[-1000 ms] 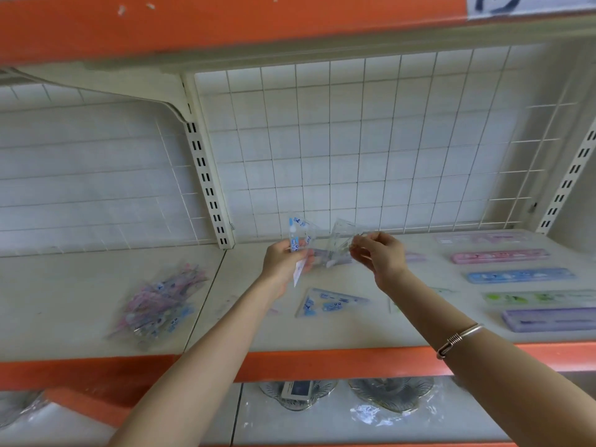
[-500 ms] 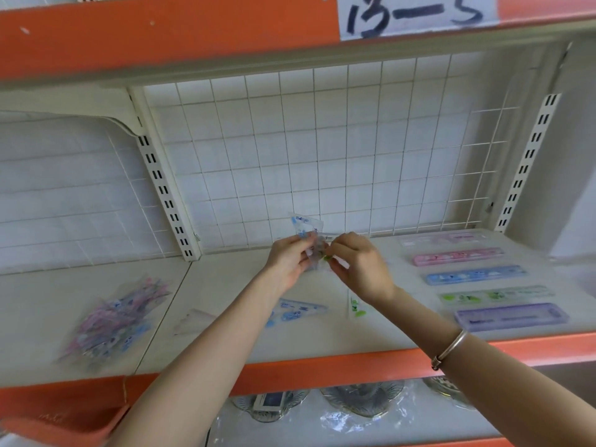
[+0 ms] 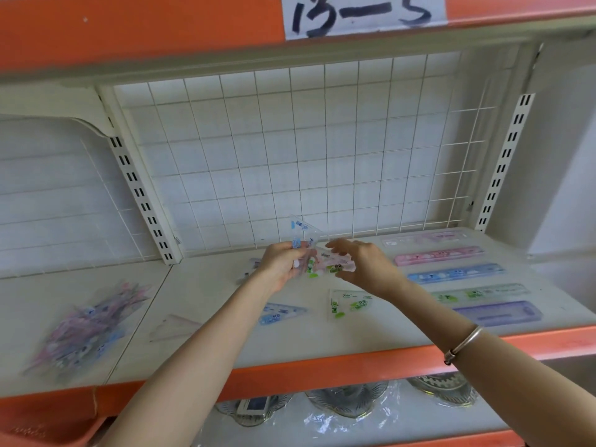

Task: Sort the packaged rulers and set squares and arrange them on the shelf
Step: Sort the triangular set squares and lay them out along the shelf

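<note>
Through the head camera I am seeing the left forearm lying across one end of the blue set square (image 3: 280, 312) on the shelf board (image 3: 322, 346), and the right forearm, wearing a metal bracelet (image 3: 464, 343), crossing just beside the left ends of the green ruler (image 3: 480, 291) and the purple ruler (image 3: 500, 312). A mixed pile of pink and blue packets (image 3: 87, 327) is lying in the left bay, too blurred for counting. The board is pale, with an orange front edge (image 3: 322, 371); a white wire grid (image 3: 306, 150) is closing off the far side between two slotted uprights, and a handwritten label (image 3: 361, 14) is reading 13-5 on the orange beam above. Plastic-wrapped goods (image 3: 351, 401) are sitting on the shelf below. The left hand (image 3: 283, 266) is gripping a small bundle of packaged set squares (image 3: 301, 229) above the middle of the board, fingers curled round it, a blue-printed one pointing up. The right hand (image 3: 364, 267) is hovering with fingers spread and straight on either side of the green-printed packet (image 3: 325, 267) sticking out of that bundle; I cannot tell whether they are touching it. I am counting five rulers in a near-to-far row at the right, adding the blue ruler (image 3: 456, 273), pink ruler (image 3: 438, 254) and pale ruler (image 3: 425, 238), and three set squares lying flat: blue, green (image 3: 350, 304) and a clear one (image 3: 175, 327).
</note>
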`<act>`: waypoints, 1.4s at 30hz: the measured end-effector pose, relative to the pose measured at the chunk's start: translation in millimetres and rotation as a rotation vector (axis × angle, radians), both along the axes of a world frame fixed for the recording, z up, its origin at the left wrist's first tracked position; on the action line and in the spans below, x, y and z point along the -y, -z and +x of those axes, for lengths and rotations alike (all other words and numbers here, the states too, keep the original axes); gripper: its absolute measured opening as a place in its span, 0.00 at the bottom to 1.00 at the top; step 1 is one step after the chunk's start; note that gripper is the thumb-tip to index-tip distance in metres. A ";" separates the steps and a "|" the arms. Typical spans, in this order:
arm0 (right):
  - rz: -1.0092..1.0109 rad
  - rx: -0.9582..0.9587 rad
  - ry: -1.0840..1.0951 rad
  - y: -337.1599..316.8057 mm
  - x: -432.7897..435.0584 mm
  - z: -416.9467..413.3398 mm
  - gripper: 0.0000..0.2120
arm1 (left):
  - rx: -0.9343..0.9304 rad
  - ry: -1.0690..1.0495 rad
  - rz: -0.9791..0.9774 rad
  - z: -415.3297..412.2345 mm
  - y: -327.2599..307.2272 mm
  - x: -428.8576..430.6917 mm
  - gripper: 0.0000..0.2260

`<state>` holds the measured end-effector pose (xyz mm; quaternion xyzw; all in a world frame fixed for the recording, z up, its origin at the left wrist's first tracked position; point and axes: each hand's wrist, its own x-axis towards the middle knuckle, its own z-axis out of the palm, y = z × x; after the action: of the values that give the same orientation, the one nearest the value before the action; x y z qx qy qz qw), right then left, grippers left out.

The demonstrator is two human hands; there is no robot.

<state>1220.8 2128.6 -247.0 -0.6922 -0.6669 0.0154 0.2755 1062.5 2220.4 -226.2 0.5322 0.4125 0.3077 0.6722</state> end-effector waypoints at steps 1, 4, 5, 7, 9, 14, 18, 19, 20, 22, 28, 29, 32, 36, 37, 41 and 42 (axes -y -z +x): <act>-0.053 -0.021 -0.007 -0.8 2.4 4.2 0.24 | 0.028 -0.016 -0.019 0.6 -0.1 -0.1 0.10; -0.234 -0.053 -0.028 -0.7 9.3 18.6 0.22 | 0.045 -0.037 -0.019 1.9 0.8 -2.4 0.10; -0.279 -0.052 -0.032 -0.1 11.1 22.2 0.22 | 0.038 -0.038 -0.019 2.4 1.9 -3.2 0.10; -0.340 -0.053 -0.042 0.9 12.8 25.8 0.22 | 0.049 -0.046 -0.042 5.3 3.6 -3.3 0.11; -0.384 -0.063 -0.057 2.8 12.9 26.9 0.21 | 0.080 -0.051 -0.062 9.6 4.9 -1.1 0.11; -0.443 -0.112 -0.075 6.7 12.1 27.6 0.19 | 0.065 -0.023 -0.092 16.3 6.8 4.0 0.10; -0.452 -0.128 -0.075 6.7 13.6 30.3 0.18 | 0.062 -0.004 -0.157 17.4 4.6 9.4 0.12; -0.458 -0.126 -0.079 6.4 13.8 30.6 0.18 | 0.071 0.008 -0.174 17.1 4.4 9.8 0.12; -0.461 -0.127 -0.080 6.1 13.6 30.6 0.18 | 0.086 0.024 -0.192 16.5 4.2 10.1 0.11; -0.423 -0.167 -0.065 4.2 11.9 28.8 0.17 | 0.116 0.047 -0.214 15.3 4.6 9.8 0.10; -0.164 -0.749 0.085 -8.2 -2.7 2.9 0.07 | 0.172 0.023 -0.131 12.3 8.1 7.9 0.09; -0.164 -0.846 0.090 -10.3 -4.4 -3.4 0.07 | 0.197 0.001 -0.133 11.9 7.5 8.2 0.09; -0.159 -1.079 0.077 -15.7 -9.2 -22.0 0.10 | 0.256 -0.085 -0.147 10.7 4.0 8.5 0.08; -0.191 -1.084 0.087 -15.2 -17.9 -42.9 0.25 | 0.317 -0.215 -0.163 8.1 3.7 3.9 0.10; -0.178 -1.045 0.091 -14.4 -20.0 -47.3 0.27 | 0.319 -0.243 -0.159 6.2 4.0 2.3 0.11; -0.038 -0.802 0.141 -12.3 -26.8 -58.2 0.26 | 0.255 -0.304 -0.052 -7.0 7.9 -3.1 0.22; -0.015 -0.728 0.144 -11.1 -28.4 -59.4 0.24 | 0.239 -0.307 -0.019 -11.2 8.6 -4.0 0.24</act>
<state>1161.4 2157.0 -235.9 -0.6886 -0.4748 0.2460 0.4898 1051.3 2224.4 -234.8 0.4164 0.4090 0.4637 0.6666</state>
